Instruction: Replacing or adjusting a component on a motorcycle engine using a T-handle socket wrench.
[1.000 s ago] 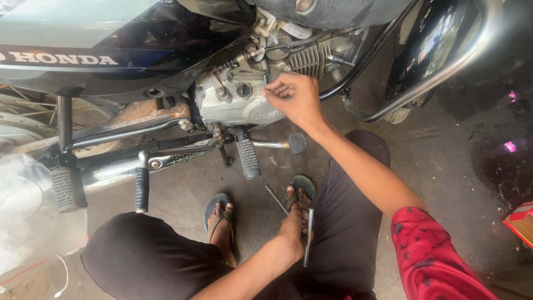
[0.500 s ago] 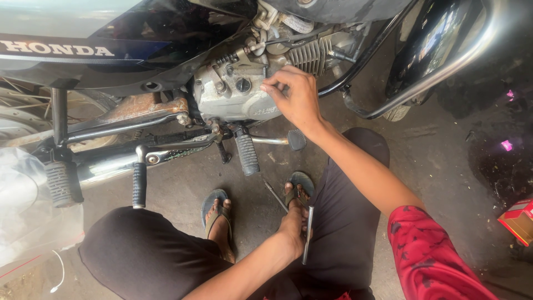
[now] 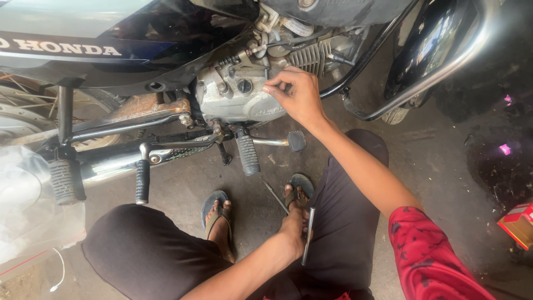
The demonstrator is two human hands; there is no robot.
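Note:
I squat beside a motorcycle. My right hand [image 3: 300, 97] reaches up to the silver engine cover [image 3: 233, 103], with thumb and forefinger pinched on a small fastener [image 3: 267, 89] at the cover's upper right edge. Down between my knees, my left hand [image 3: 292, 225] rests by my sandalled right foot [image 3: 298, 191] and grips a slim silver metal tool [image 3: 307, 239] that points along the floor. A thin metal rod [image 3: 275, 197] lies on the concrete just left of that foot.
Footpegs [image 3: 248, 154], a gear lever [image 3: 296, 140] and a kick lever [image 3: 142, 180] stick out below the engine. A chrome crash guard [image 3: 438, 72] curves at the right. A clear plastic sheet [image 3: 28, 211] lies at the left, a red box [image 3: 519, 225] at the far right.
Almost nothing has moved: my right hand stays pinched at the engine cover and my left hand keeps the tool by my foot. The view has shifted slightly.

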